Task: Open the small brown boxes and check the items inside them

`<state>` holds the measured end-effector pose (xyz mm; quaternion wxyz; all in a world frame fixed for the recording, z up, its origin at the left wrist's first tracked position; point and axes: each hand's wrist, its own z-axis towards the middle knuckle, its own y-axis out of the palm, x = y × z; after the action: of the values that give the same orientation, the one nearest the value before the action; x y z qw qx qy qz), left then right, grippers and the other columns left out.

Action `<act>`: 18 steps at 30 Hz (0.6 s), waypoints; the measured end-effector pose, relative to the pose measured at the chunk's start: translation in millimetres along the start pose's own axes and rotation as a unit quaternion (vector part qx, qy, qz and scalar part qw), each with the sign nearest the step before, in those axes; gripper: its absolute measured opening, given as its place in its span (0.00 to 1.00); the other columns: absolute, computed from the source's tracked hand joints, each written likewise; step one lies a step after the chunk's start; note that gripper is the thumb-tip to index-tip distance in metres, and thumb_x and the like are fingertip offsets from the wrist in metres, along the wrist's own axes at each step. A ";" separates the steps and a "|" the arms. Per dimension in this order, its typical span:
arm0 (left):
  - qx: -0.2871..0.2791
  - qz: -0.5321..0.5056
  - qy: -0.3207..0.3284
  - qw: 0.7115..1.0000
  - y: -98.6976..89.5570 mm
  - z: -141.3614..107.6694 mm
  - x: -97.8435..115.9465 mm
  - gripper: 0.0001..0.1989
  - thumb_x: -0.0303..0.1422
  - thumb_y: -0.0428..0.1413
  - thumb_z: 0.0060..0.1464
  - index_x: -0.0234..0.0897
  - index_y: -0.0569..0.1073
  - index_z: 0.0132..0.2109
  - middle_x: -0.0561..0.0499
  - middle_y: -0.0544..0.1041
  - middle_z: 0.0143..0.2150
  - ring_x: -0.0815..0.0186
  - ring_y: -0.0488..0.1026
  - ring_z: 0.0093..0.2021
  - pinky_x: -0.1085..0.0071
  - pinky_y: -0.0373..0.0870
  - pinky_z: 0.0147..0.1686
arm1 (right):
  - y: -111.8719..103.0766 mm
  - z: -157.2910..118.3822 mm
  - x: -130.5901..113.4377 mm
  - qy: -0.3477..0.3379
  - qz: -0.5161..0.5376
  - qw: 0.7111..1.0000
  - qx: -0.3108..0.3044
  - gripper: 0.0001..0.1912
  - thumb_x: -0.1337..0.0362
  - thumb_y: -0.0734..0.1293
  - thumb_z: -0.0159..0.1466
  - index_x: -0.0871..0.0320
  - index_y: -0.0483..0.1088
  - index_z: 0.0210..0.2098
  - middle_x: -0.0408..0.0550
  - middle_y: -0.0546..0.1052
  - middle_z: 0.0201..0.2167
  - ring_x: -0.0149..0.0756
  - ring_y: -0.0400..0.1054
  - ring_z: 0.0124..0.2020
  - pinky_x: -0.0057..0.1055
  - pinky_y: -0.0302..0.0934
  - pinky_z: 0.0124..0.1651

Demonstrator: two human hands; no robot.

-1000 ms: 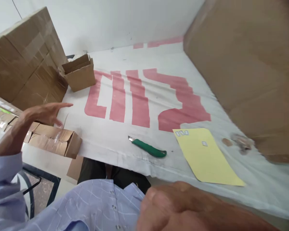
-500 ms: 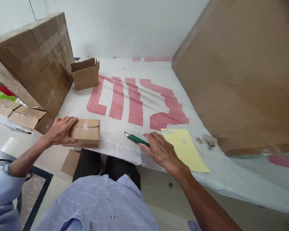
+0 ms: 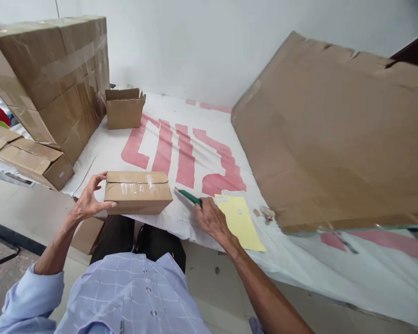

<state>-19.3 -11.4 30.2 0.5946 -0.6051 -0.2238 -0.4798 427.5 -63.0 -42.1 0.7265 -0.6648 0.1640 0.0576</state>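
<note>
A closed cardboard box (image 3: 139, 206) with clear tape along its top seam lies at the table's front edge. My left hand (image 3: 90, 197) grips its left end, thumb on the near side and fingers at the far corner. My right hand (image 3: 212, 220) is closed around a green utility knife (image 3: 191, 197). The knife's tip points left toward the box's right end, a short gap away from it. Beside my right hand, a yellow sheet (image 3: 242, 225) with small white stickers lies on the cloth.
The table has a white cloth with red markings (image 3: 186, 162). Behind stands a small open box (image 3: 124, 113). Large taped cartons (image 3: 66, 79) rise at left, above a long box (image 3: 35, 157). A big cardboard panel (image 3: 334, 139) leans at right. Crumpled scraps (image 3: 267, 213) lie near it.
My left hand has shifted from on top of the box to its left end, and more of the box shows. The knife is now closer to the box. The view has turned right.
</note>
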 end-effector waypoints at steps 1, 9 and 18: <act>0.003 -0.018 0.000 1.000 4.8 -0.9 -2.4 0.40 0.55 0.73 0.47 0.45 0.66 0.59 0.34 0.64 0.78 0.41 0.64 0.76 0.40 0.68 0.68 | -8.3 5.6 -3.2 0.028 0.042 0.998 0.025 0.14 0.59 0.56 0.72 0.57 0.70 0.42 0.61 0.78 0.41 0.49 0.70 0.40 0.41 0.62 0.43; 0.002 -0.073 -0.007 0.997 19.0 9.9 -6.0 0.32 0.57 0.69 0.52 0.45 0.69 0.54 0.37 0.64 0.76 0.42 0.66 0.74 0.41 0.69 0.67 | -95.1 23.3 -92.2 -0.143 0.254 0.957 0.011 0.19 0.46 0.65 0.70 0.55 0.77 0.41 0.46 0.78 0.30 0.40 0.70 0.31 0.34 0.63 0.35; 0.000 -0.102 0.002 0.995 28.9 4.5 -9.4 0.37 0.55 0.70 0.50 0.49 0.70 0.62 0.40 0.60 0.75 0.43 0.60 0.76 0.42 0.68 0.68 | -117.7 34.1 -168.6 -0.301 0.202 0.928 -0.088 0.17 0.54 0.65 0.72 0.57 0.82 0.41 0.47 0.81 0.31 0.37 0.71 0.31 0.33 0.62 0.36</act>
<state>2.3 -10.0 8.5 0.5426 -0.5783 -0.2833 -0.5394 310.2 -19.6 124.6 0.6532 -0.6304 0.0625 0.4148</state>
